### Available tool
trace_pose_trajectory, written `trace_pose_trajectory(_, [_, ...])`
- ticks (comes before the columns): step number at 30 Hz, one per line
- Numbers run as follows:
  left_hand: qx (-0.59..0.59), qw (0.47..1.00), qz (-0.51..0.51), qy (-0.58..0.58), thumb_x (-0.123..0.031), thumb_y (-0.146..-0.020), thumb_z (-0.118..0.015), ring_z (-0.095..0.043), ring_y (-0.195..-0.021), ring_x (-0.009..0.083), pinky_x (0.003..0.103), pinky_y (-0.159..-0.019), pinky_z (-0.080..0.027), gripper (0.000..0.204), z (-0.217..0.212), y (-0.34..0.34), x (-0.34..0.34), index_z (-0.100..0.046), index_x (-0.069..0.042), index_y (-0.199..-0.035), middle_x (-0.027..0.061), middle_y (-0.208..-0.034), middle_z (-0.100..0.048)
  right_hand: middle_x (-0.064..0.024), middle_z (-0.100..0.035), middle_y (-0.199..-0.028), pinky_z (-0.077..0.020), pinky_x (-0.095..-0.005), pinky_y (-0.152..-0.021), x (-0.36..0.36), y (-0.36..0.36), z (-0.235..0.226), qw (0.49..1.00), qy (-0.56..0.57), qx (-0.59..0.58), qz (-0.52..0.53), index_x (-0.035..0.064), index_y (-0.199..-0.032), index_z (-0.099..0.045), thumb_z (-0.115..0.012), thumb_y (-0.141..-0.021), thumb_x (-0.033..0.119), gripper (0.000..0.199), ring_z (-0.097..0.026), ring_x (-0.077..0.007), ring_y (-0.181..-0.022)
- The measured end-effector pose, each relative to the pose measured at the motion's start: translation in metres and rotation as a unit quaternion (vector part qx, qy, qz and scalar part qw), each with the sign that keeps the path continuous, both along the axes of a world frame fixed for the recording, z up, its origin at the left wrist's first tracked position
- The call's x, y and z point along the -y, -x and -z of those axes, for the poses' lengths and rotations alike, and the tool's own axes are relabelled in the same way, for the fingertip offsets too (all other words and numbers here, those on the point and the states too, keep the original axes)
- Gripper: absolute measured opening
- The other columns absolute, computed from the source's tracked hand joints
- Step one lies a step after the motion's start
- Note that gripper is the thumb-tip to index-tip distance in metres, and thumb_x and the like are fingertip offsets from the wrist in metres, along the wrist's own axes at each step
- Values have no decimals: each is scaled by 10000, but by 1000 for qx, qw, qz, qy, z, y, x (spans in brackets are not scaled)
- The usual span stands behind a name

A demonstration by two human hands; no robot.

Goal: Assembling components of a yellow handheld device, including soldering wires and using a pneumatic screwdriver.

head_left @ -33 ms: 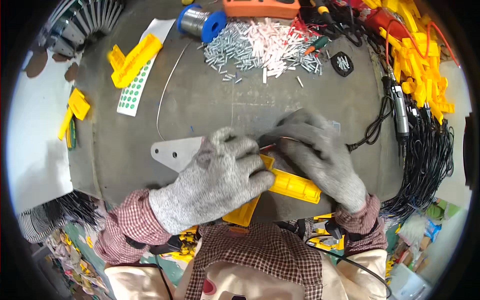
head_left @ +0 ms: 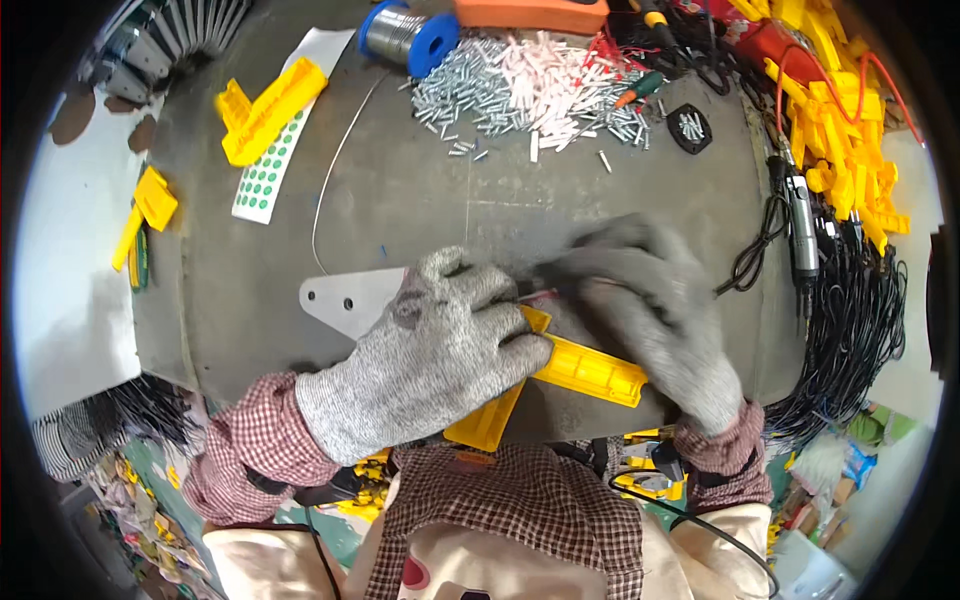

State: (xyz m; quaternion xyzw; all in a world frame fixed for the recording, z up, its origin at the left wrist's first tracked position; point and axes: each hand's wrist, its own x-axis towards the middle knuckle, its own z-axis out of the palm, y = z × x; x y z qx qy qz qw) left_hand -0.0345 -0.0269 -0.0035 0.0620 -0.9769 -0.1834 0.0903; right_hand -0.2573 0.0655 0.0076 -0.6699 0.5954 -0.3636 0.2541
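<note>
My gloved left hand (head_left: 425, 350) is closed over a yellow plastic housing (head_left: 590, 371), an angled piece with a ribbed, hollow arm reaching right and another part (head_left: 484, 422) coming out below the palm. A thin reddish wire (head_left: 538, 295) shows just past the left fingertips. My gloved right hand (head_left: 655, 310) hovers right of that wire, above the housing's arm. Its fingers are bent and smeared by motion, so whether they grip anything is unclear. A flat grey metal plate with holes (head_left: 345, 303) lies partly hidden beside the left hand.
Loose screws (head_left: 455, 95) and pale pink sleeves (head_left: 545, 85) are heaped at the back, beside a solder spool (head_left: 408, 40). Another yellow housing (head_left: 272, 112) rests on a sheet of green stickers (head_left: 262, 182). At right are an electric screwdriver (head_left: 802, 230), black cables (head_left: 850, 330) and piled yellow parts (head_left: 840, 150).
My right hand has shifted slightly right, away from the left fingertips, and more of the reddish wire shows between the hands. The left hand keeps its hold on the housing.
</note>
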Motion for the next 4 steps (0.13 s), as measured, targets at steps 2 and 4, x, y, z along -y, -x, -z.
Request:
trace_pose_trajectory(2, [-3, 999, -24, -38, -213, -783, -691, -574, -1046, 226, 482, -966, -404, 206, 7, -10, -3, -680, -180, -986, 15, -1037, -646, -130, -655, -1020, -495, -329, -854, -15, -4, -31, 990, -118, -21, 81, 32, -1081, -755, -654, -876, 114, 243, -633, -231, -980])
trace_pose_trajectory(4, [-24, 981, -124, -149, -216, -786, -751, -572, -1038, 279, 506, -977, -394, 300, 12, -10, -10, -708, -182, -1081, 101, -1032, -643, -129, -688, -1081, -488, -277, -908, -33, 7, -43, 975, -209, 39, 63, 100, -1127, -768, -673, -871, 149, 277, -651, -239, -1056])
